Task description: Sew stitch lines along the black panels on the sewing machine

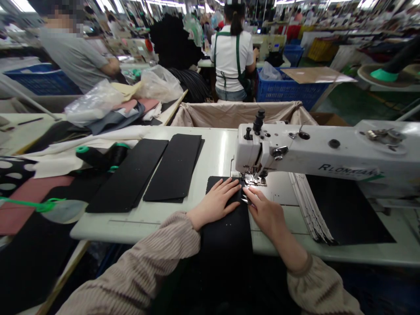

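A long black panel (226,238) runs from beside the sewing machine's presser foot (254,179) down over the table's front edge. Lying flat on its upper part is my left hand (218,199), fingers stretched out. My right hand (265,210) is closed at the panel's right edge, just below the presser foot. Pointed metal tips, apparently of thread snips (244,199), poke out from under its fingers; the rest of the tool is hidden in the palm. The white sewing machine (311,146) stands on the right side of the table.
Two stacks of black panels (127,177) (175,168) lie left on the table. A pile of black pieces with pale edges (315,210) sits under the machine arm. Thread cones (95,157) and fabric scraps lie far left. A cloth-lined bin (229,113) stands behind; co-workers sit beyond.
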Motion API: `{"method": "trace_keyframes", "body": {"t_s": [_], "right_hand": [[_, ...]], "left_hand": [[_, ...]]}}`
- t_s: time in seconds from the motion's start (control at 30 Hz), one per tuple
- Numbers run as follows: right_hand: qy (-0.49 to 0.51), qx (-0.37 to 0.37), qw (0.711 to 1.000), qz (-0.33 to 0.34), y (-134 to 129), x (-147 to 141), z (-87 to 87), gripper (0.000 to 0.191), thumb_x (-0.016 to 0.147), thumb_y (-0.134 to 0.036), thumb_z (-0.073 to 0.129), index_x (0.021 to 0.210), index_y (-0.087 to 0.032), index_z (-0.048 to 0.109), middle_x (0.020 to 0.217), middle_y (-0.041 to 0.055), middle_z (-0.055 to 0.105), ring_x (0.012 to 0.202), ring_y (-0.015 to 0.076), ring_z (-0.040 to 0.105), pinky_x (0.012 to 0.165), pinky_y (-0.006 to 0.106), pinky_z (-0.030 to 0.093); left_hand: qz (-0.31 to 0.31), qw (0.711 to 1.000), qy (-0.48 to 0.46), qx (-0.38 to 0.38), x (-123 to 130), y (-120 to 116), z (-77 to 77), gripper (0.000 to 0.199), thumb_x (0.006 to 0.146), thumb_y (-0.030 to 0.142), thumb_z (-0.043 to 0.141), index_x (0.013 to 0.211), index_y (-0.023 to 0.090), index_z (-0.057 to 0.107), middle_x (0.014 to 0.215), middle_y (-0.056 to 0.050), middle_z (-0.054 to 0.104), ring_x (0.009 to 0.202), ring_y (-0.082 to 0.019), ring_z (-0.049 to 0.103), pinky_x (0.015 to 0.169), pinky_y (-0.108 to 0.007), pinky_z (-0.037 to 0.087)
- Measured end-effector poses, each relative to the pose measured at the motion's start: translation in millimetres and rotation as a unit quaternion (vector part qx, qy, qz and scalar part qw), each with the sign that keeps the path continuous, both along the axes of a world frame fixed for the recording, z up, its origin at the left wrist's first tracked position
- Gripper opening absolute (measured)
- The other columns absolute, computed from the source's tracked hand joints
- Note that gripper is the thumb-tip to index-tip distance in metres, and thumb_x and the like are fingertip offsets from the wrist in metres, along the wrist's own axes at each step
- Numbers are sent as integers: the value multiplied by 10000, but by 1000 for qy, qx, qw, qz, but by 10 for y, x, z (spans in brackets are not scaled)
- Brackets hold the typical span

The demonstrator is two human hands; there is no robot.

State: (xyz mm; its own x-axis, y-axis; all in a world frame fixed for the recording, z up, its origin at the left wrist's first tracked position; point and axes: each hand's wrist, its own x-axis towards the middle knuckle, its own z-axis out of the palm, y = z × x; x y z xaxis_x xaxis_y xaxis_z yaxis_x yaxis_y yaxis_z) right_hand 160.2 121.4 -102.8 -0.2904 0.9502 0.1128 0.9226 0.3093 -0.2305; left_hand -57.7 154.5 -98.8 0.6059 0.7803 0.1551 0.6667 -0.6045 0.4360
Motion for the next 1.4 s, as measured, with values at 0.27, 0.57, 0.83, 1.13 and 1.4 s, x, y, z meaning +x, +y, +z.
{"method": "trace_keyframes", "body": {"t_s": [0.27, 0.57, 0.83, 1.13, 1.4], "right_hand": [[-42, -13, 999, 3, 14, 3, -4, 508, 961, -303, 403, 1463, -379, 430, 1493, -15, 479, 883, 179, 698, 659, 300, 563], [-64, -9, 998, 1, 15, -2, -19, 518, 959, -295, 411, 1468, -388, 416, 1496, -28, 474, 866, 173, 700, 647, 304, 567], [-65, -3, 998, -3, 19, -13, -46, 525, 962, -298, 411, 1478, -393, 398, 1498, -14, 472, 865, 168, 696, 628, 286, 559], [-64, 6, 998, 3, 8, -1, -26, 465, 979, -321, 415, 1436, -391, 459, 1477, -38, 495, 862, 164, 698, 615, 292, 554], [-66, 9, 998, -3, 0, -7, -34, 456, 992, -337, 388, 1441, -392, 452, 1472, -47, 496, 853, 158, 694, 602, 295, 549]], "left_hand": [[-13, 999, 37, 3, -26, -1, 55, 575, 974, 439, 502, 1499, 259, 352, 1576, -47, 333, 1487, -231, 222, 1224, -455, 151], [-14, 999, 43, 14, -32, 10, 43, 566, 978, 438, 497, 1496, 261, 352, 1574, -46, 336, 1486, -227, 226, 1222, -458, 167], [-15, 999, 38, 22, -38, 47, 34, 572, 971, 436, 509, 1491, 251, 360, 1564, -61, 357, 1480, -234, 244, 1216, -469, 185], [-27, 999, 25, 36, -68, 83, 8, 543, 967, 445, 527, 1461, 251, 410, 1535, -65, 405, 1457, -241, 295, 1205, -476, 214], [-47, 997, 0, 58, -88, 78, 11, 307, 990, 289, 510, 1278, 280, 615, 1405, -31, 547, 1274, -234, 485, 1101, -431, 371]]}}
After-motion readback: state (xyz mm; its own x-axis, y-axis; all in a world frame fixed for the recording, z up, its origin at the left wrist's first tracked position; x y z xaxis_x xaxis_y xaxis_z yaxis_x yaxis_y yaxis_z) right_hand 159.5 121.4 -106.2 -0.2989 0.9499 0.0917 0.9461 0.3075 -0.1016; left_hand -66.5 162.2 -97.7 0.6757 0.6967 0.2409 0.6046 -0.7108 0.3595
